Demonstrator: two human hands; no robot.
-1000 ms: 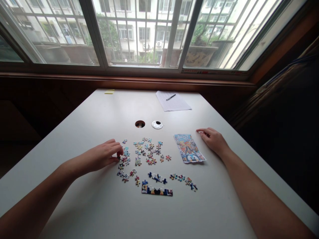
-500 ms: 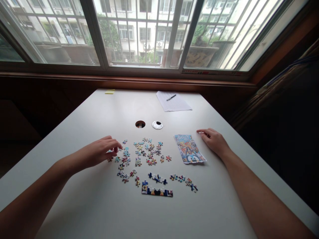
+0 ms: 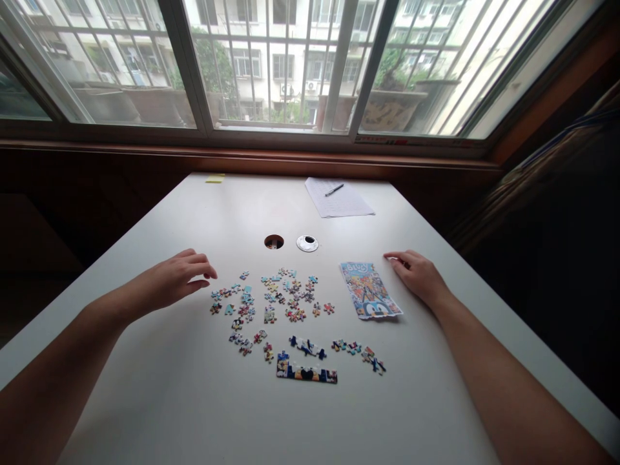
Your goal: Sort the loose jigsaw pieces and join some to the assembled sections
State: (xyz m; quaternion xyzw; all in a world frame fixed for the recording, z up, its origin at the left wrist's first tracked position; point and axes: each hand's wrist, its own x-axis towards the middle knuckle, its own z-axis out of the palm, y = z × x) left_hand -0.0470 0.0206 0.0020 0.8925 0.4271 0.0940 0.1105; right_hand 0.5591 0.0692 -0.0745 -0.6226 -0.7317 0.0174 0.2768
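Note:
Many loose puzzle pieces [image 3: 271,300] lie scattered on the white table [image 3: 194,387]. A joined strip of pieces [image 3: 306,372] sits nearest me, with a smaller joined cluster [image 3: 307,347] just behind it. My left hand [image 3: 174,279] hovers left of the scatter, fingers apart, holding nothing. My right hand [image 3: 416,274] rests flat on the table, just right of the colourful picture card [image 3: 371,290], fingers spread and holding nothing.
A sheet of paper [image 3: 339,197] with a pen [image 3: 333,189] lies at the far edge, a yellow sticky note [image 3: 214,178] at the far left. A cable hole [image 3: 274,241] and its round cap [image 3: 307,243] sit mid-table. Windows run behind.
My left hand has drawn back to the left, away from the pieces, and its fingers have spread. A few pieces now lie uncovered where it was. My right hand has stayed put.

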